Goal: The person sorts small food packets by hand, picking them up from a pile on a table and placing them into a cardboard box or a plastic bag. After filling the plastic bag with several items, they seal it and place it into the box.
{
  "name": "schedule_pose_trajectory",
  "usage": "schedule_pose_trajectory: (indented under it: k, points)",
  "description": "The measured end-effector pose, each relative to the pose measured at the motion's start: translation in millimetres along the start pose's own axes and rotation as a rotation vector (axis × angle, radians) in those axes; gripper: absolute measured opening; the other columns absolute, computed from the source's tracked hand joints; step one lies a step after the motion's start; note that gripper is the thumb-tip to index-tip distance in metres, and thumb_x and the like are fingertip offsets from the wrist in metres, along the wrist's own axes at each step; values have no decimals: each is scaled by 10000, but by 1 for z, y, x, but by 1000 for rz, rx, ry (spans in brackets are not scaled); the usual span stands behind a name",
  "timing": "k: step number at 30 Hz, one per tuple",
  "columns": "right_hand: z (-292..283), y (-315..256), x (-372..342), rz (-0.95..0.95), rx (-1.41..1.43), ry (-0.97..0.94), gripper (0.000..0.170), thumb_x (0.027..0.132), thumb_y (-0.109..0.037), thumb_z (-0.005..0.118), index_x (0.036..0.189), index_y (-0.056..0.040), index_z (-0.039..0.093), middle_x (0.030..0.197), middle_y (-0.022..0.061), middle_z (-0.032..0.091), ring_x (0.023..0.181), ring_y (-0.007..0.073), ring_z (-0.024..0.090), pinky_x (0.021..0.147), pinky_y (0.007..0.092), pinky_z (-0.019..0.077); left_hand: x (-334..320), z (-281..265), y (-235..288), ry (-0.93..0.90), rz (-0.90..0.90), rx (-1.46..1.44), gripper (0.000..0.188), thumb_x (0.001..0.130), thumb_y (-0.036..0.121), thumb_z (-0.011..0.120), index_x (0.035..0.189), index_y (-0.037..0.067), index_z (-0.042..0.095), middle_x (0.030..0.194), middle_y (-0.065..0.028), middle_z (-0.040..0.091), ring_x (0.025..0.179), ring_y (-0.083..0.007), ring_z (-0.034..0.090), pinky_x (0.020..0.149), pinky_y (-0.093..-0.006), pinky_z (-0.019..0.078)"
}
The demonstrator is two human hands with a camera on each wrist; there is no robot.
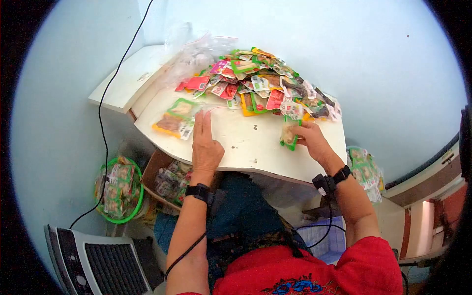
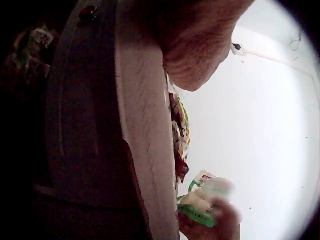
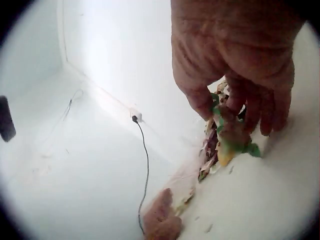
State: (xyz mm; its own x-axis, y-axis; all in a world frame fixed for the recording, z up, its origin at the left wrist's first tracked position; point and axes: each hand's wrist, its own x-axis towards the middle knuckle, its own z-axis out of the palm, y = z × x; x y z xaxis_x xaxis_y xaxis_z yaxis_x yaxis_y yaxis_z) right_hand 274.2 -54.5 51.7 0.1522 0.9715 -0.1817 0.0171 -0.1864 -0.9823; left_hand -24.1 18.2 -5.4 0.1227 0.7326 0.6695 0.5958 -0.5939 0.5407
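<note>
My right hand (image 1: pixel 317 142) pinches a small green-edged snack packet (image 1: pixel 289 132) with pale food inside, held over the front right of the white table (image 1: pixel 236 142). In the right wrist view its fingers curl round that packet (image 3: pixel 232 137). My left hand (image 1: pixel 206 147) lies at the table's front left, index and middle fingers straight, fingertips right at the red-edged mouth of a clear bag. Beside them at the left lie a green packet (image 1: pixel 183 107) and a yellow-edged packet (image 1: pixel 169 124). A large heap of mixed snack packets (image 1: pixel 260 78) covers the back of the table.
Clear zip bags (image 1: pixel 196 59) pile up at the back left. Below the table stand a green-rimmed basket (image 1: pixel 141 189) of packets and a cardboard box (image 1: pixel 150 172) with more. Packets (image 1: pixel 365 169) also stand at the right. A black cable (image 1: pixel 102 123) hangs at the left.
</note>
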Motion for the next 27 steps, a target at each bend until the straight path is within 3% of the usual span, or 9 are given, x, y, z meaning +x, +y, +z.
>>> schedule_pose_trajectory:
  k: [1, 7, 11, 14, 17, 22, 27]
  points:
    - [1, -1, -1, -18, -131, 47, 317, 824, -110, 671, 1123, -17, 622, 1010, 75, 684, 887, 172, 664, 757, 336, 552, 0, 0, 0, 2, -2, -12, 726, 694, -103, 454, 1412, -23, 388, 1462, -278, 375, 1388, -431, 327, 1163, -458, 288]
    - [-1, -14, -17, -56, -84, 57, 353, 774, -24, 649, 1126, -37, 632, 1011, 65, 677, 857, 153, 653, 688, 317, 553, 1, -1, 3, 9, -16, -6, 725, 685, -123, 449, 1402, -28, 396, 1457, -277, 381, 1387, -436, 326, 1164, -464, 289]
    - [-18, -15, -20, 77, -97, 43, 320, 812, -126, 669, 1111, -16, 641, 1007, 82, 687, 857, 184, 673, 706, 352, 579, 0, 1, -2, 27, -6, 8, 803, 644, -125, 429, 1433, 13, 378, 1475, -261, 368, 1398, -424, 316, 1161, -442, 299]
    - [-29, -20, -24, 72, -29, 42, 412, 850, -284, 677, 1100, 42, 645, 972, 128, 702, 779, 225, 699, 703, 381, 609, 0, 1, -1, 35, -12, 2, 797, 645, -123, 433, 1429, 9, 384, 1476, -258, 370, 1402, -417, 315, 1162, -444, 296]
    - [-52, -22, -25, 144, -98, 32, 416, 844, -284, 694, 1066, 65, 652, 916, 148, 704, 715, 241, 704, 649, 376, 623, -1, 3, -2, 34, -11, 6, 792, 648, -123, 438, 1427, 7, 386, 1481, -252, 366, 1406, -409, 311, 1163, -443, 295]
    - [-52, -32, -37, 184, -318, -53, 271, 820, -86, 646, 1026, 89, 657, 901, 173, 706, 708, 256, 713, 618, 365, 631, -2, 0, 0, 37, -1, -10, 703, 690, -111, 458, 1388, -40, 409, 1475, -254, 366, 1390, -424, 325, 1171, -452, 281]
    - [-40, -26, -34, 215, -324, -144, 320, 775, -5, 628, 1079, 94, 619, 963, 172, 691, 806, 267, 711, 665, 402, 637, -2, -2, 1, 37, -7, -8, 671, 716, -83, 464, 1384, -51, 414, 1480, -253, 359, 1399, -416, 315, 1175, -439, 279]
